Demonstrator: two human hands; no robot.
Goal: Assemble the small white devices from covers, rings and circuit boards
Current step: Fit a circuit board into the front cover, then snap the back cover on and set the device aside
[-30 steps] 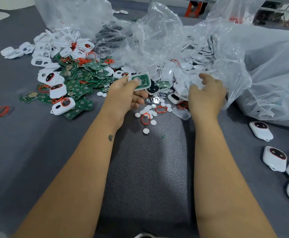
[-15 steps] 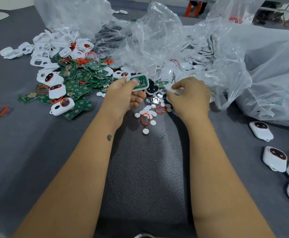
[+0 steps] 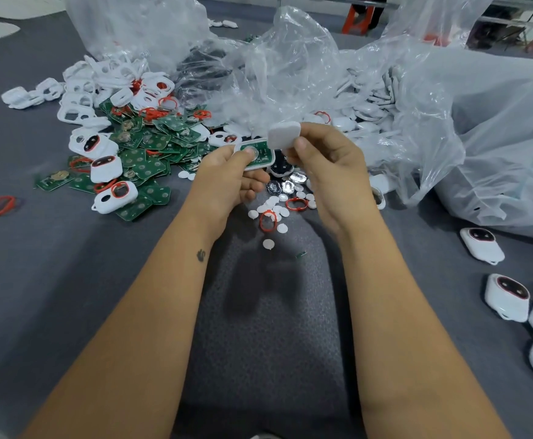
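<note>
Left hand [image 3: 230, 175] gripping half-built device [image 3: 255, 157], board side up for capping; right hand [image 3: 323, 160] pinching white cover [image 3: 284, 133] just above-right of it, ready for pressing on.

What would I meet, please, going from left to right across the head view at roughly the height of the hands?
Loose red ring → pile of green circuit boards → left hand holding a cover with a board in it → right hand pinching a white cover → clear plastic bag.
</note>
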